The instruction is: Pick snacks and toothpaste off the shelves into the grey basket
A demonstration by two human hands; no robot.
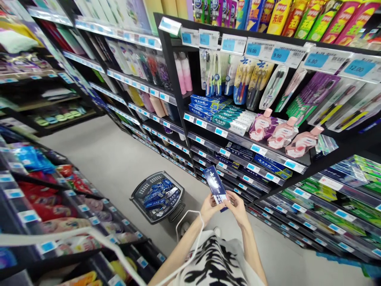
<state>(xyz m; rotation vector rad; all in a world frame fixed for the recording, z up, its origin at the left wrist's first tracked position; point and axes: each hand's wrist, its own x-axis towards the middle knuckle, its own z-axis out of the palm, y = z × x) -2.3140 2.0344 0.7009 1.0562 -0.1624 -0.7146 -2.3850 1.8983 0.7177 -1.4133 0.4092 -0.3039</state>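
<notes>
A dark blue toothpaste box with white print is held tilted in front of my body. My left hand grips its lower left edge, with the thumb across the front face. On the lower right edge, my right hand is closed around the same box. Below and to the left, a dark plastic basket stands on the floor, holding several blue packages. Shelves of toothpaste boxes rise beyond my hands.
Pink mouthwash bottles stand on the upper shelf, beneath hanging toothbrush packs. Chip cans line the top. A shelf of bagged goods runs along the left side. Grey floor lies between the shelf rows. A white cord crosses my left arm.
</notes>
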